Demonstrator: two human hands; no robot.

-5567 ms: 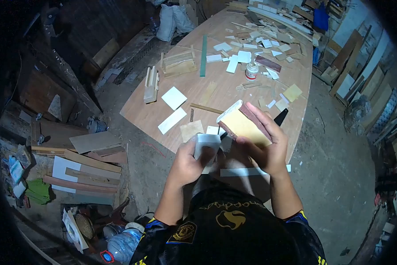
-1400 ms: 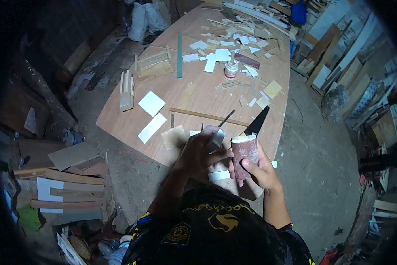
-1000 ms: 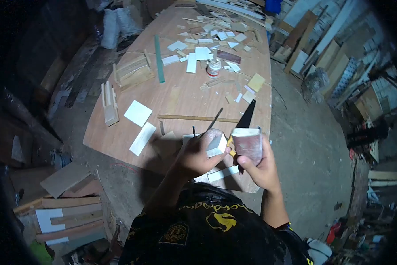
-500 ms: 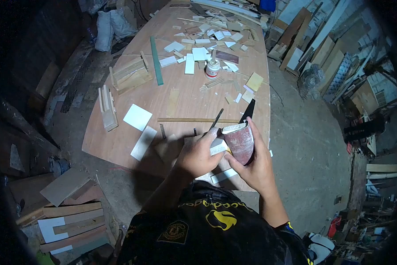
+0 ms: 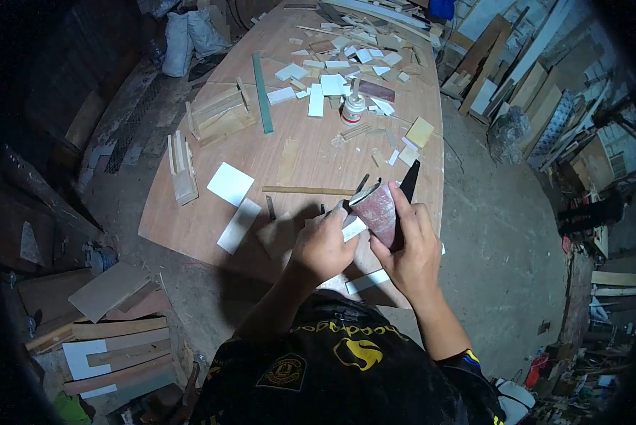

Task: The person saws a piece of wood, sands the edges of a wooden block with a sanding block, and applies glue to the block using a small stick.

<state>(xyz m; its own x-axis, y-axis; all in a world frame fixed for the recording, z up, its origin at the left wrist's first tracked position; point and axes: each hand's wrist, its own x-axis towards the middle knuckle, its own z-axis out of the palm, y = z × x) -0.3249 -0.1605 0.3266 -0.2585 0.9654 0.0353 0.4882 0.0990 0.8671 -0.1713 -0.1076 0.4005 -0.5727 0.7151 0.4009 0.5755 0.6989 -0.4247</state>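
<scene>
In my right hand is a folded sheet of worn reddish-brown sandpaper, fingers along its right side and thumb low on it. It tilts toward the left. My left hand is closed on a small white-faced wood piece, whose pale end shows beside the thumb. The sandpaper's left edge is close to this piece. Just beyond the hands lie a thin wooden strip and a black tapered tool. A white strip rests on the table below my hands.
The wooden table carries a glue bottle, a green strip, a small wooden box frame, a slotted wooden piece and white panels. Offcuts pile up at the far end. Boards are stacked at lower left.
The sandpaper has tipped over to the left in my right hand, and its open top edge now slants. My left hand keeps its hold on the white-faced piece. The whole view has shifted slightly.
</scene>
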